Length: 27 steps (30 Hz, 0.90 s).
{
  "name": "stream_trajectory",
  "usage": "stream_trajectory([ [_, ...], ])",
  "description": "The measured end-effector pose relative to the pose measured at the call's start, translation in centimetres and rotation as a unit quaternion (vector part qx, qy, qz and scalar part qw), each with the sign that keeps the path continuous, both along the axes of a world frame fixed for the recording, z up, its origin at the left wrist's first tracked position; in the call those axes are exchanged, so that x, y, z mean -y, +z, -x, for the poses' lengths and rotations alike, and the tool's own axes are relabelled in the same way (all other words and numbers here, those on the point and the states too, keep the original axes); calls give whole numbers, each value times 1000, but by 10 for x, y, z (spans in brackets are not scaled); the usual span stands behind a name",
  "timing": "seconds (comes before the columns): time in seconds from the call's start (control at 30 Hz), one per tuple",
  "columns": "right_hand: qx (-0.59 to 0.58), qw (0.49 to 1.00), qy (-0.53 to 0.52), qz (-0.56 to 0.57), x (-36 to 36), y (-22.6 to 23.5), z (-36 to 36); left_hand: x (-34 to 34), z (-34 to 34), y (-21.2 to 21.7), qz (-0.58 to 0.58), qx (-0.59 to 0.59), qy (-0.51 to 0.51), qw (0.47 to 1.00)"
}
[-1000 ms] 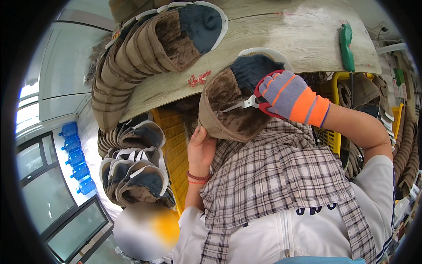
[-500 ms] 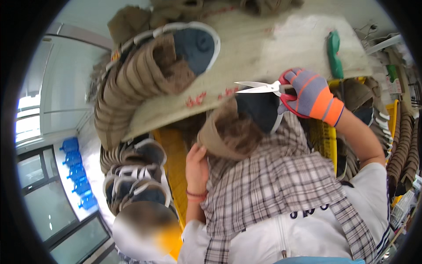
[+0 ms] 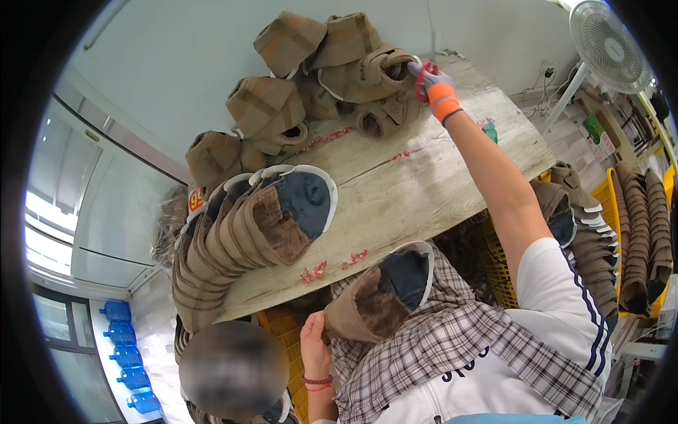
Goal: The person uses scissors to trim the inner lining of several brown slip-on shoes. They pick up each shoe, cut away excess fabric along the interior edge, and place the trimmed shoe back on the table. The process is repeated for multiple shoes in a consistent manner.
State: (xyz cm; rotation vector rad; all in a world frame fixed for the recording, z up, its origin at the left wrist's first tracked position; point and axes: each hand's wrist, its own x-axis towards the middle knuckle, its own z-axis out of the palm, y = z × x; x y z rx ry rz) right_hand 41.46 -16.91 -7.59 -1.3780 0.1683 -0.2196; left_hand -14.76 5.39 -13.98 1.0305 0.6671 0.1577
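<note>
Your left hand is pinching the boot by its brown end, on your lap at the counter's near edge. Its long axis is slanting, navy end pointing away and rightward. Your gloved right hand is gripping scissors beside the far boots. The yellow crate, far right, is holding stacked brown pieces.
</note>
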Motion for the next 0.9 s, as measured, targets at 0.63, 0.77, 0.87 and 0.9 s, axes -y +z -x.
stream_trajectory([
  [0.63, 80, 627, 51, 773, 53, 124, 145, 6, -92, 47, -348, 140, -50, 926],
  [0.77, 42, 489, 102, 865, 32, 164, 136, 4, -85, 34, -309, 139, -40, 940],
  [0.87, 13, 445, 119, 887, 27, 173, 123, 3, -82, 36, -296, 135, -35, 945],
  [0.9, 29, 401, 110, 909, 26, 168, 112, 3, -80, 39, -289, 131, -29, 948],
])
